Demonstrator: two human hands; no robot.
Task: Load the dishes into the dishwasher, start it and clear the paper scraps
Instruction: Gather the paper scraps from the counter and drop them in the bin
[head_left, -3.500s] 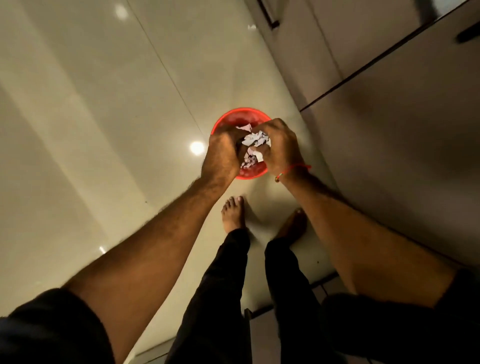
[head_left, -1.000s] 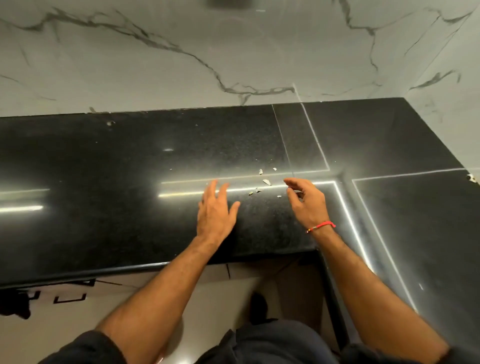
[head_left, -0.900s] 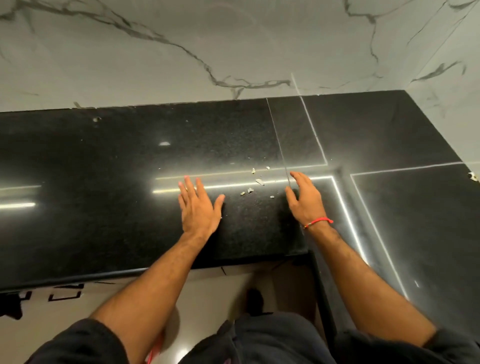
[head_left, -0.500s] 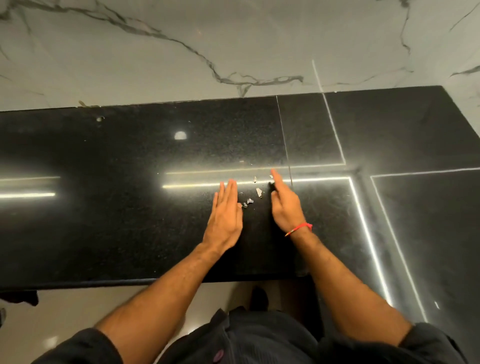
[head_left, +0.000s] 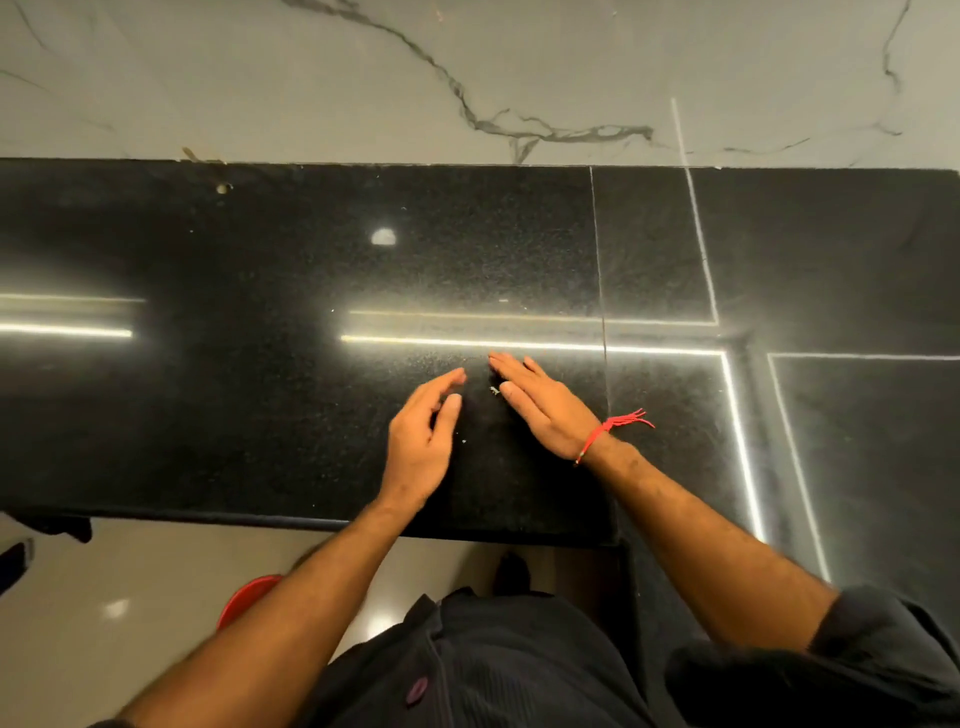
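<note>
Both hands lie on the black granite counter (head_left: 260, 415) near its front edge. My left hand (head_left: 423, 441) stands on its edge with fingers straight and slightly cupped. My right hand (head_left: 540, 405), with a red thread at the wrist, lies flat with straight fingers angled toward the left hand. A few tiny paper scraps (head_left: 494, 390) sit in the narrow gap between the two hands; one speck (head_left: 464, 441) lies nearer me. Neither hand holds anything. No dishes or dishwasher are in view.
A white marble wall (head_left: 363, 78) backs the counter. The counter turns a corner at the right (head_left: 857, 415). Below the front edge, a red bin (head_left: 244, 597) stands on the pale floor, partly hidden by my left arm.
After dropping paper into the red bin, both hands came to the counter. They have swept inward, closing the gap and gathering the scattered scraps between them.
</note>
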